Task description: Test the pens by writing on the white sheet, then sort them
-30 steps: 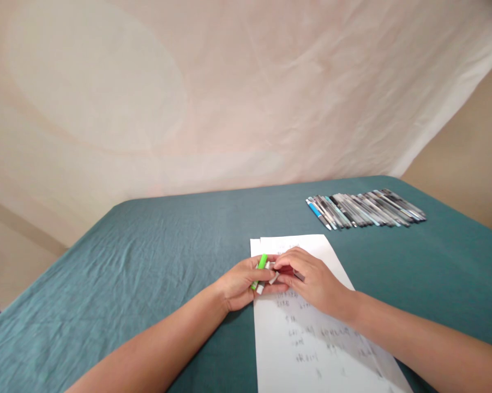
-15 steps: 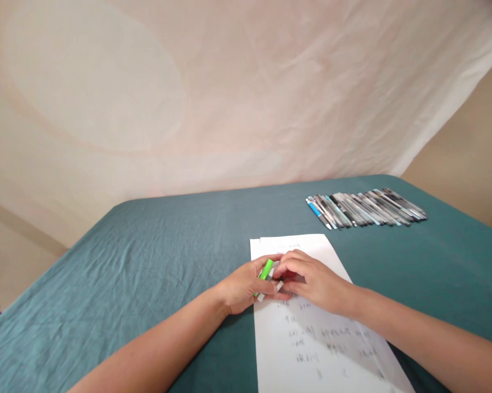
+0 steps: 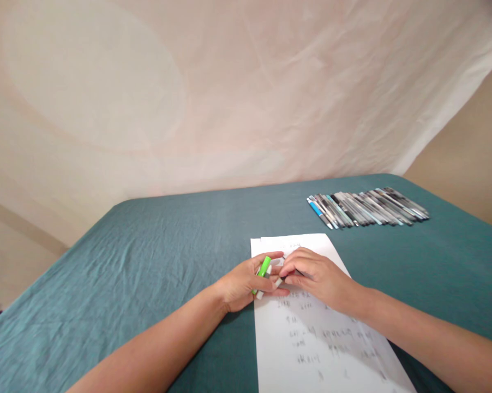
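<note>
My left hand is closed around a bright green stick-like piece and a few small whitish pieces; their exact kind is too blurred to tell. My right hand has its thumb and fingers pinched on a thin dark stick, mostly hidden by the fingers. The stick's near end points at a small white piece by my left thumb. Both hands sit close together over the upper part of a white paper sheet with handwriting on it.
A row of many pens, side by side, lies at the back right of the table. The table has a green-blue cloth, wrinkled on the left. A pale fabric sheet hangs behind the table's far edge.
My right fingers have drawn slightly away from my left hand, and the thin dark stick in them now shows. My left hand keeps the green piece, tipped slightly differently.
</note>
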Motion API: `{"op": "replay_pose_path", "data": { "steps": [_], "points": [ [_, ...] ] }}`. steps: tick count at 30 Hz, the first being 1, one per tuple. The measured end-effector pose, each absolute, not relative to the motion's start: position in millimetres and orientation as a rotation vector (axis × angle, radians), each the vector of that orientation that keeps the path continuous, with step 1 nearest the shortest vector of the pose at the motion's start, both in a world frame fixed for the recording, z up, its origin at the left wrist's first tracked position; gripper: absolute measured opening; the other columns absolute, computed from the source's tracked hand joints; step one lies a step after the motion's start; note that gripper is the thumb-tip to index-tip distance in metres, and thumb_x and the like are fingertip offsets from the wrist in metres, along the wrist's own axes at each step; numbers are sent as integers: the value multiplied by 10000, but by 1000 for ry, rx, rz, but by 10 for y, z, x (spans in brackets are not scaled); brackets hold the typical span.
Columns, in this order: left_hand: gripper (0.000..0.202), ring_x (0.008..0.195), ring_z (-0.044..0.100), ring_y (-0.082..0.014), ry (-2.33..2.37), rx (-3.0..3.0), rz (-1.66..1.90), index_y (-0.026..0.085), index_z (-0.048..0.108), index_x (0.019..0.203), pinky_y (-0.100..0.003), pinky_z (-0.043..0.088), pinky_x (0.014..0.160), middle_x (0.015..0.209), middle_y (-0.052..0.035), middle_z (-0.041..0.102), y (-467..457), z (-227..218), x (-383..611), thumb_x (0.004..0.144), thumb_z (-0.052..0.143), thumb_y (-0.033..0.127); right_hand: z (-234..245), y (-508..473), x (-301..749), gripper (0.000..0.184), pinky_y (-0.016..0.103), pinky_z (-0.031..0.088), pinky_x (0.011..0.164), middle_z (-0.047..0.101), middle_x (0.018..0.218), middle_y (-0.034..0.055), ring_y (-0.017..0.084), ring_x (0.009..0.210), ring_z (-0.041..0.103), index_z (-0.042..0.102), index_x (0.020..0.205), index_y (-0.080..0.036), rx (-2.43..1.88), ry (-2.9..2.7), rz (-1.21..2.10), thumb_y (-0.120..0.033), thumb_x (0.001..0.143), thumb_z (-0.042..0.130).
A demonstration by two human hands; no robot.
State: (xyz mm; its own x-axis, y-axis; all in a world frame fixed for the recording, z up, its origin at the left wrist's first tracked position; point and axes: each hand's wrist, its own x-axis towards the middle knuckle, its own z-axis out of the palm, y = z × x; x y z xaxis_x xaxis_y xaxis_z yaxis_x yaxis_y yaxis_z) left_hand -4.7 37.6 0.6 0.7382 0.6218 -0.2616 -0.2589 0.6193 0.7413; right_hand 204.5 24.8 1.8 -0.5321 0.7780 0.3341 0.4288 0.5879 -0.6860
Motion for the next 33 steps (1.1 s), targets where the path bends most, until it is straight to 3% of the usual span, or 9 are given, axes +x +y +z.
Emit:
{"op": "replay_pose_path", "data": {
  "steps": [8, 15, 27, 30, 33],
  "points": [
    [690, 1024, 593, -217, 564, 724, 544, 181, 489, 1231, -456, 413, 982, 1050, -74, 605, 375, 9, -47, 611, 701, -37, -9, 233, 2017, 145, 344, 475, 810, 666, 931, 20, 165, 927, 581, 651, 959, -249, -927, -2193, 683, -203, 846, 572],
    [656, 1112, 561, -264, 549, 675, 556, 158, 451, 1262, -431, 394, 1015, 1208, -142, 554, 379, 26, -56, 675, 702, 9, 6, 225, 2025, 112, 317, 478, 782, 659, 895, 14, 150, 866, 592, 652, 930, -247, -1025, -2127, 716, -224, 847, 580],
    [603, 1090, 577, -237, 527, 657, 549, 161, 489, 1236, -396, 402, 1005, 1154, -111, 584, 402, 33, -63, 687, 690, 14, 4, 233, 2009, 123, 335, 484, 808, 650, 897, 31, 176, 915, 576, 649, 940, -247, -907, -2200, 603, -235, 859, 558],
    [505, 1089, 567, -255, 547, 732, 538, 153, 512, 1197, -388, 473, 905, 1197, -134, 554, 400, 40, -72, 727, 690, 100, 52, 239, 2048, 129, 325, 482, 816, 642, 916, 39, 177, 920, 580, 653, 928, -242, -948, -2164, 558, -239, 870, 537],
    [445, 867, 626, -190, 572, 861, 506, 167, 505, 1196, -249, 506, 621, 1104, -127, 581, 392, 48, -85, 781, 661, 213, 83, 264, 2110, 149, 319, 482, 816, 641, 942, 42, 174, 905, 594, 655, 927, -241, -1065, -2028, 508, -246, 880, 514]
  ]
}}
